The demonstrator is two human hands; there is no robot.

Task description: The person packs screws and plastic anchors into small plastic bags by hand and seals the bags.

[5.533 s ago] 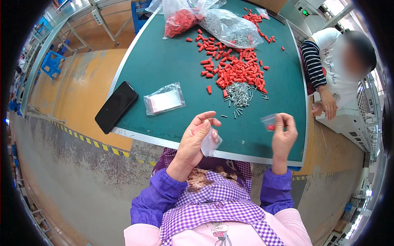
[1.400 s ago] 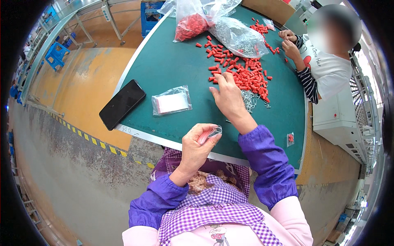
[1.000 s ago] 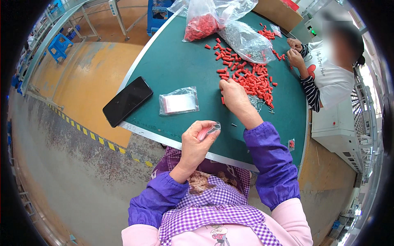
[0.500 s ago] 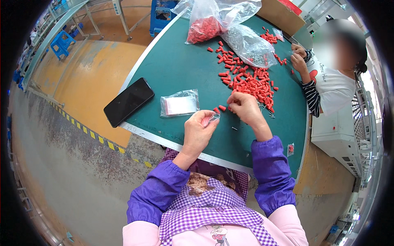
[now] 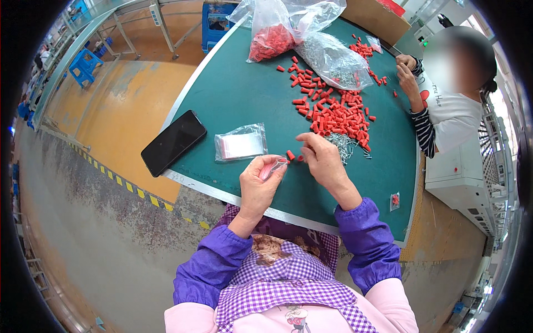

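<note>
Between the thumb and fingers of my left hand point(image 5: 254, 187) is a small clear plastic bag point(image 5: 276, 165) with a reddish strip, its mouth spread a little. My right hand point(image 5: 327, 166) hovers just right of it, thumb and forefinger apart, nothing visible between them. A loose red cap point(image 5: 290, 155) lies between my hands, with another partly hidden beside my right fingers. Beyond my right hand spreads a heap of red caps point(image 5: 338, 114), with a pile of small silver screws point(image 5: 345, 147) at its near edge.
A phone point(image 5: 173, 143) and a packet of flat bags point(image 5: 241, 145) lie left on the green table point(image 5: 233, 94). Large clear bags of red caps point(image 5: 271, 43) and screws point(image 5: 336, 61) stand at the back. A filled small bag point(image 5: 395, 201) lies right. Across sits a co-worker point(image 5: 444, 105).
My right hand has shifted left toward the bag, and its pinched fingers have parted. My left hand has moved slightly left with the bag. The screw pile is more exposed.
</note>
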